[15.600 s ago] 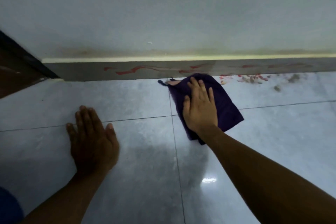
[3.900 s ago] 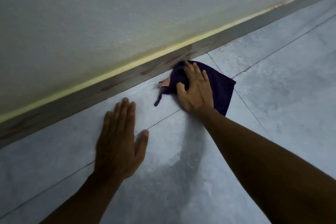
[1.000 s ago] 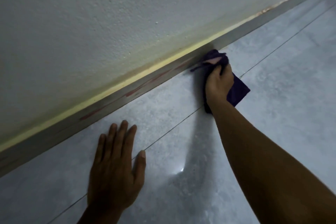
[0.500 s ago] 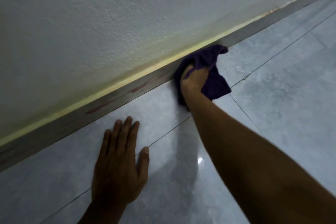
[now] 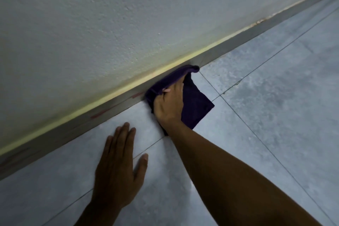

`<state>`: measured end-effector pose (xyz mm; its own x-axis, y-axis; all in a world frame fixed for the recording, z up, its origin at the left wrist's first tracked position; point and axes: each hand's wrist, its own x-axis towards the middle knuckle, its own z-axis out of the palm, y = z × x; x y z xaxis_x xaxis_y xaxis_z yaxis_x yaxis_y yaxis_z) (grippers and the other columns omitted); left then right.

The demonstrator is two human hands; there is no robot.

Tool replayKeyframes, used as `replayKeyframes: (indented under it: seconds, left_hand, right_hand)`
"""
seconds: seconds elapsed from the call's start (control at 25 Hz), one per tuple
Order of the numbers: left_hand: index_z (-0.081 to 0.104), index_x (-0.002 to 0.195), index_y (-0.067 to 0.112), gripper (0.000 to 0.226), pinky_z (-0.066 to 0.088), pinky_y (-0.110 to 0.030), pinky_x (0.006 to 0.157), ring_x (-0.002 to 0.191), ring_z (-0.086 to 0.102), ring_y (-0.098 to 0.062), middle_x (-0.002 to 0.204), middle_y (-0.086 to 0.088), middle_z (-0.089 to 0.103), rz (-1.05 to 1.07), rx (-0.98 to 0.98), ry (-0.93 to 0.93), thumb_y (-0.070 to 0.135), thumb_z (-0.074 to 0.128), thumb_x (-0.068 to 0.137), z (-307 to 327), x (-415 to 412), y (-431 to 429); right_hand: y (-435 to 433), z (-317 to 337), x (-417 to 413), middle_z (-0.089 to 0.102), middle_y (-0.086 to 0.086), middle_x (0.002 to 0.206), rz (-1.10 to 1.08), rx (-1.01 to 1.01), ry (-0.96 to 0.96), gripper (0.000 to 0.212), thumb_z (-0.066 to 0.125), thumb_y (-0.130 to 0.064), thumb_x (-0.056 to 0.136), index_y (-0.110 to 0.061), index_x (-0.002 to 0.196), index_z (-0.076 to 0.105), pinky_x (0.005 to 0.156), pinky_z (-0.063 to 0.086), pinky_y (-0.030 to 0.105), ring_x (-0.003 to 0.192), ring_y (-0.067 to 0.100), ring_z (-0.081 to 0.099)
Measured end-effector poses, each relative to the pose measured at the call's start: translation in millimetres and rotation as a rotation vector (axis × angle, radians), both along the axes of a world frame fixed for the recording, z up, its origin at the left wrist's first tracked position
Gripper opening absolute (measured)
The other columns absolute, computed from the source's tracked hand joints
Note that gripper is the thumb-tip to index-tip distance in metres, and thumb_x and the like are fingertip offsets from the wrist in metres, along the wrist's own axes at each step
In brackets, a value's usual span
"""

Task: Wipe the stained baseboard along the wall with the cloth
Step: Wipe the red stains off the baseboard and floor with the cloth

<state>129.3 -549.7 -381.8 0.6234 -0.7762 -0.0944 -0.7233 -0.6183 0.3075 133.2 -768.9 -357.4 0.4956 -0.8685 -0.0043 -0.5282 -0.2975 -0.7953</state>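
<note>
A pale textured wall (image 5: 113,24) fills the upper left of the frame, and a grey tiled floor (image 5: 266,97) fills the lower right. Between them the grey baseboard (image 5: 229,46) runs diagonally from lower left to upper right, with a yellowish strip along its top edge. The wiping step looks to be under way: the stretch toward the upper right appears clean, while red streaks (image 5: 136,95) show on the baseboard just left of centre and further toward the lower left. The next move likely calls for sliding the cloth down-left along the board over those streaks, with pressure kept against its face. At the centre, the dark purple cloth (image 5: 196,104) is bunched against the baseboard, its loose part lying on the floor. The right hand (image 5: 169,105) grips it, fingers closed on the fabric, which covers the fingertips. The left hand (image 5: 119,167) lies flat on the floor at lower centre, fingers mostly together, thumb out, holding nothing
</note>
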Motion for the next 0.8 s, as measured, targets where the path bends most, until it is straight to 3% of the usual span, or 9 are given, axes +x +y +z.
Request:
replayKeyframes:
  seconds: [0.08,0.2,0.32,0.4,0.52,0.64,0.72,0.8]
  left_hand:
    - [0.034,0.162,0.018,0.081,0.030,-0.053,0.124,0.157,0.030,-0.031,0.170,-0.011,0.030,-0.034,0.075,-0.052,0.066,0.031,0.097,0,0,15]
    - [0.032,0.164,0.021,0.080,0.028,-0.056,0.127,0.159,0.027,-0.032,0.173,-0.008,0.028,-0.013,0.060,-0.064,0.067,0.025,0.098,5,-3,32]
    - [0.029,0.165,0.022,0.078,0.023,-0.054,0.130,0.162,0.020,-0.029,0.175,-0.005,0.022,-0.012,0.027,-0.052,0.063,0.031,0.099,7,-3,27]
    - [0.025,0.166,0.023,0.076,0.021,-0.054,0.131,0.164,0.014,-0.027,0.176,-0.004,0.018,-0.025,0.021,-0.042,0.061,0.033,0.101,5,-5,25]
    - [0.015,0.168,0.027,0.076,0.013,-0.051,0.133,0.166,0.003,-0.022,0.178,0.001,0.006,-0.028,0.029,-0.053,0.064,0.027,0.103,0,-1,29]
    - [0.022,0.167,0.024,0.072,0.012,-0.046,0.133,0.165,0.010,-0.021,0.177,0.000,0.014,-0.001,-0.015,0.023,0.057,0.031,0.103,2,3,29]
    - [0.033,0.163,0.018,0.069,0.020,-0.044,0.131,0.161,0.023,-0.019,0.172,-0.003,0.030,0.058,-0.090,0.103,0.049,0.036,0.102,7,2,26]
    - [0.042,0.157,0.013,0.065,0.026,-0.039,0.127,0.154,0.036,-0.018,0.164,-0.004,0.044,0.154,-0.145,0.140,0.044,0.040,0.100,8,3,41]
  right_hand:
    - [2,2,5,0.008,0.005,0.167,-0.002,0.001,-0.007,0.091,0.041,-0.019,0.077,-0.016,0.159,0.000,0.114,0.038,0.048,0.147,0.034,0.027]
    - [-24,5,4,0.029,0.011,0.160,-0.070,0.025,-0.065,0.096,0.041,-0.018,0.074,-0.023,0.158,-0.007,0.101,0.047,0.039,0.127,0.037,0.052]
    - [-85,12,-3,0.033,0.007,0.156,-0.196,0.068,-0.027,0.098,0.049,-0.007,0.078,-0.012,0.159,-0.007,0.106,0.032,0.022,0.131,0.028,0.046]
    - [-104,16,-12,0.036,0.001,0.148,-0.206,0.090,0.032,0.095,0.052,0.001,0.085,-0.011,0.159,-0.007,0.099,0.027,0.013,0.125,0.019,0.044]
    - [-76,23,-9,0.037,0.006,0.152,-0.184,0.039,-0.002,0.103,0.050,0.008,0.078,-0.013,0.158,-0.010,0.099,0.038,0.023,0.119,0.022,0.050]
    - [3,15,-7,0.022,0.007,0.162,0.074,0.052,-0.099,0.106,0.050,0.018,0.072,-0.012,0.159,-0.003,0.112,0.032,0.019,0.127,0.004,0.040]
    - [71,8,-13,0.004,0.006,0.167,0.338,-0.005,-0.062,0.093,0.052,0.014,0.082,-0.018,0.159,0.010,0.119,0.032,0.028,0.140,0.013,0.037]
    - [90,2,-12,-0.005,0.004,0.168,0.423,-0.078,-0.064,0.079,0.051,0.009,0.090,-0.016,0.158,0.018,0.121,0.028,0.026,0.146,0.021,0.032]
